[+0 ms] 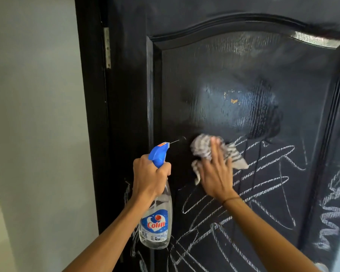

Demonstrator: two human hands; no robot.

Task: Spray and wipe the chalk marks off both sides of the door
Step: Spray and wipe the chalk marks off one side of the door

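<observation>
The black door stands upright and fills most of the view, with an arched raised panel set into it and a metal hinge on its left edge by the dark frame. White chalk marks cover the lower part of the panel in loops and hatched strokes, and more run down the right stile, while the upper part of the panel shows a wet, smeared sheen. A striped cloth is pressed flat against the panel at the upper left edge of the chalk.
</observation>
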